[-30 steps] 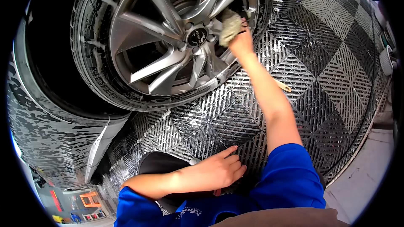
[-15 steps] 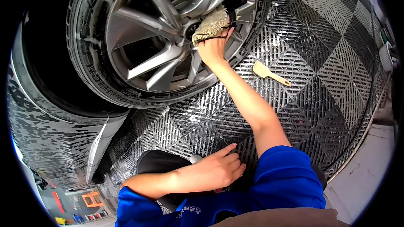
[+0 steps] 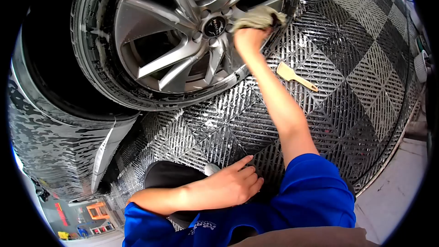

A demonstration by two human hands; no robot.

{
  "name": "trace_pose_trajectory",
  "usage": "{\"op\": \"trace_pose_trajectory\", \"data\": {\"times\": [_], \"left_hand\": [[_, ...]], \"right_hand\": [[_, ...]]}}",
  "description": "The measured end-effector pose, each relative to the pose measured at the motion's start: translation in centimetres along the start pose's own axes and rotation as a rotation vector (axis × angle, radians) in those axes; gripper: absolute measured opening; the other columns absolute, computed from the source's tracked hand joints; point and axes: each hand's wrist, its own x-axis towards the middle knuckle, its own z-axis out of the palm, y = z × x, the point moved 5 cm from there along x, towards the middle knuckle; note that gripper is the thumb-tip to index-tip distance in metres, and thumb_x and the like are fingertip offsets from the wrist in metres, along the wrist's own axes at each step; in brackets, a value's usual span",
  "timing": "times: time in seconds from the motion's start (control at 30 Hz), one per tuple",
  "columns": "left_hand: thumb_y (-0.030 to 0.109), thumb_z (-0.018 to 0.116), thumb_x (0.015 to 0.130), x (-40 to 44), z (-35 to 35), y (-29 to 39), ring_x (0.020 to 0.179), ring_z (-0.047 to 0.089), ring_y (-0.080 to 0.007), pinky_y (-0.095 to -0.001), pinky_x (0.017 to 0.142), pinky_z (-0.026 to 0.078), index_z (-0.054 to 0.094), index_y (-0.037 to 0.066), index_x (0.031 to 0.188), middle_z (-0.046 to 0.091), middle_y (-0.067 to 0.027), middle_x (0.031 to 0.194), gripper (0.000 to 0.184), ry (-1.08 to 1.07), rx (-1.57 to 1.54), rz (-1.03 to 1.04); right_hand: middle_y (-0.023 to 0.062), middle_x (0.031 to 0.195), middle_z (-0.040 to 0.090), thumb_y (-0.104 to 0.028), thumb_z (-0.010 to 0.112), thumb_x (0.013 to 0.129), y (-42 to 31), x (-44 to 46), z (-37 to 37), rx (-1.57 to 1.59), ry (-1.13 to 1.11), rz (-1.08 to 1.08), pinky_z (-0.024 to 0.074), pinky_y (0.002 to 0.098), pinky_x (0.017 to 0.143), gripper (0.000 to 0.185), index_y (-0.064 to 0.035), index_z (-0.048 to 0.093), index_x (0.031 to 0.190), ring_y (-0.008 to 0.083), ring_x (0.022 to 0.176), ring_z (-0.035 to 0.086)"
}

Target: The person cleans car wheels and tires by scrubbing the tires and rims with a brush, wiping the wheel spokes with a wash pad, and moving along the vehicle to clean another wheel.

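My right hand (image 3: 249,42) holds a fluffy beige wash mitt (image 3: 257,19) against the right part of a silver car wheel (image 3: 171,61). The mitt is blurred by motion, and a dark strap shows at its right end. Wet streaks and foam mark the tyre (image 3: 98,71). The round centre cap (image 3: 215,26) is in plain sight, left of the mitt. Across my lap lies my left hand (image 3: 234,184), holding nothing, its index finger stretched out and the others loosely bent.
A flat beige brush-like tool (image 3: 296,77) with a holed handle lies on the wet grating floor (image 3: 338,105), right of the wheel. The foam-streaked car body (image 3: 59,142) is at the left. An orange stool (image 3: 97,211) stands at the lower left.
My right hand and the mitt have moved right from the wheel's centre toward its right rim, uncovering the centre cap. My left hand stays nearly still.
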Motion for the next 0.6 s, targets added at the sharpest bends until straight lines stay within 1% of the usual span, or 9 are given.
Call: {"op": "trace_pose_trajectory", "data": {"times": [0.07,0.13,0.2,0.27,0.33,0.4,0.5,0.53,0.6], "left_hand": [[0.019,0.062,0.077,0.4,-0.1,-0.1,0.103,0.061,-0.0252,-0.0458,0.107,0.040,0.064,-0.004,0.110,0.064,-0.0128,0.097,0.040,-0.018,0.007,0.027],[0.021,0.062,0.077,0.8,-0.5,-0.3,0.103,0.061,-0.0255,-0.0461,0.107,0.040,0.064,-0.004,0.109,0.065,-0.0129,0.099,0.040,0.003,-0.017,0.016],[0.021,0.063,0.077,0.8,-0.5,-0.3,0.103,0.062,-0.0253,-0.0461,0.107,0.040,0.064,-0.003,0.109,0.065,-0.0131,0.100,0.040,-0.001,0.004,0.021],[0.021,0.064,0.077,0.6,-0.5,-0.5,0.103,0.062,-0.0253,-0.0459,0.107,0.039,0.064,-0.003,0.108,0.065,-0.0132,0.101,0.039,0.010,-0.013,-0.001],[0.021,0.064,0.078,0.2,-0.6,-0.4,0.102,0.062,-0.0253,-0.0459,0.107,0.039,0.065,-0.003,0.108,0.065,-0.0130,0.100,0.038,0.009,-0.013,-0.013],[0.020,0.064,0.078,-0.2,-0.5,-0.4,0.102,0.062,-0.0253,-0.0458,0.107,0.040,0.065,-0.003,0.108,0.065,-0.0127,0.100,0.038,0.015,-0.017,-0.027],[0.019,0.064,0.079,-0.5,-0.3,-0.3,0.101,0.062,-0.0251,-0.0455,0.107,0.040,0.065,-0.003,0.107,0.064,-0.0118,0.097,0.036,0.036,-0.012,-0.037],[0.019,0.064,0.079,-0.4,-0.2,-0.3,0.100,0.062,-0.0251,-0.0457,0.107,0.040,0.065,-0.003,0.107,0.064,-0.0113,0.095,0.036,0.022,-0.010,-0.022],[0.019,0.064,0.080,-0.3,-0.2,-0.3,0.100,0.062,-0.0250,-0.0459,0.107,0.040,0.065,-0.003,0.107,0.063,-0.0107,0.092,0.035,-0.001,-0.008,-0.019]], "right_hand": [[0.0313,0.141,0.038,-0.021,0.055,0.083,-5.7,-1.5,-0.8,0.144,0.105,-0.099,0.0070,0.0677,0.111,0.044,0.0046,0.059,0.119,0.0487,0.135,0.025],[0.0338,0.136,0.040,-0.026,0.063,0.081,-7.2,-1.3,0.5,0.061,-0.006,-0.073,0.0135,0.0646,0.110,0.054,0.0067,0.053,0.122,0.0512,0.131,0.027],[0.0293,0.125,0.052,-0.021,0.065,0.080,-5.9,-0.9,-0.8,0.113,-0.031,-0.059,0.0186,0.0566,0.112,0.039,0.0039,0.062,0.109,0.0475,0.127,0.036],[0.0265,0.119,0.058,-0.019,0.065,0.078,-1.6,-1.1,-0.2,0.077,0.200,-0.171,0.0223,0.0554,0.111,0.036,0.0006,0.063,0.109,0.0429,0.125,0.043],[0.0240,0.121,0.060,-0.019,0.060,0.081,4.4,-2.1,1.6,0.287,0.049,0.044,0.0253,0.0544,0.110,0.036,0.0000,0.063,0.111,0.0407,0.124,0.047],[0.0217,0.135,0.053,-0.025,0.050,0.088,11.2,-1.8,3.4,0.048,-0.630,0.582,0.0240,0.0520,0.112,0.040,-0.0013,0.062,0.117,0.0358,0.131,0.042],[0.0202,0.137,0.052,-0.023,0.046,0.090,12.0,-3.2,3.0,-0.107,-0.151,0.210,0.0150,0.0506,0.116,0.044,-0.0009,0.058,0.125,0.0349,0.134,0.039],[0.0204,0.137,0.051,-0.020,0.045,0.089,10.8,-4.0,2.9,-0.027,-0.082,0.051,0.0186,0.0486,0.116,0.044,0.0003,0.057,0.126,0.0369,0.134,0.039],[0.0218,0.133,0.053,-0.019,0.044,0.088,9.6,-4.4,2.6,0.292,-0.069,0.009,0.0280,0.0448,0.112,0.042,-0.0004,0.058,0.123,0.0390,0.129,0.043]]}}
